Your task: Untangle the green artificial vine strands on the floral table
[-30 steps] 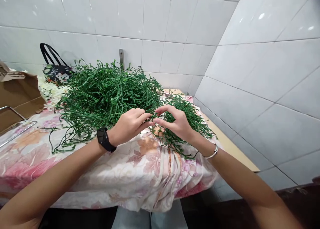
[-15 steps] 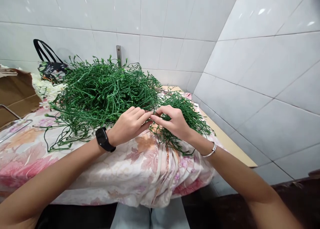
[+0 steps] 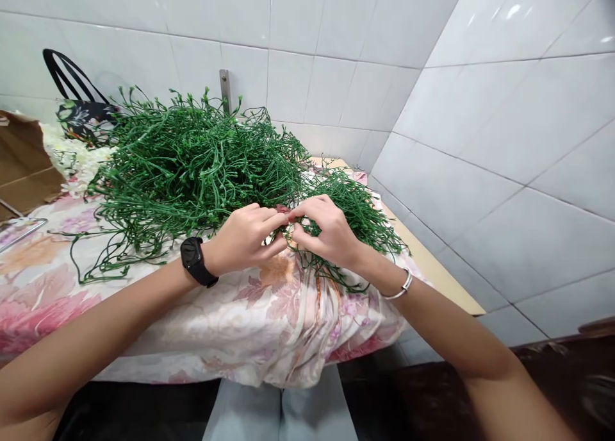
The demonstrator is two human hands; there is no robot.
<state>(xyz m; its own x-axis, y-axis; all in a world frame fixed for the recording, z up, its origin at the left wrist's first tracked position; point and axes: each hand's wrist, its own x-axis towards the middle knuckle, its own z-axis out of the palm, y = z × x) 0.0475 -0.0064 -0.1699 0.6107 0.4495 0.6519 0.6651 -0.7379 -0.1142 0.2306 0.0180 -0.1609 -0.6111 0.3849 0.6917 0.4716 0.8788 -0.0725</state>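
A big heap of green artificial plant stems (image 3: 192,165) lies on a table covered with a floral cloth (image 3: 240,319). A smaller bunch of the same stems (image 3: 358,213) lies to its right. My left hand (image 3: 245,236), with a black watch on the wrist, and my right hand (image 3: 324,229), with a silver bangle, meet at the front edge of the heap. Both have their fingertips pinched together on a green stem between them.
A brown cardboard box (image 3: 22,165) stands at the far left, with white artificial flowers (image 3: 72,162) and a black-handled bag (image 3: 77,111) behind the heap. A metal frame (image 3: 19,226) rests on the cloth at left. White tiled walls close in behind and on the right.
The view has tilted down a little. Both hands stay at the same spot on the heap, with their fingertips drawn closer together on the stem.
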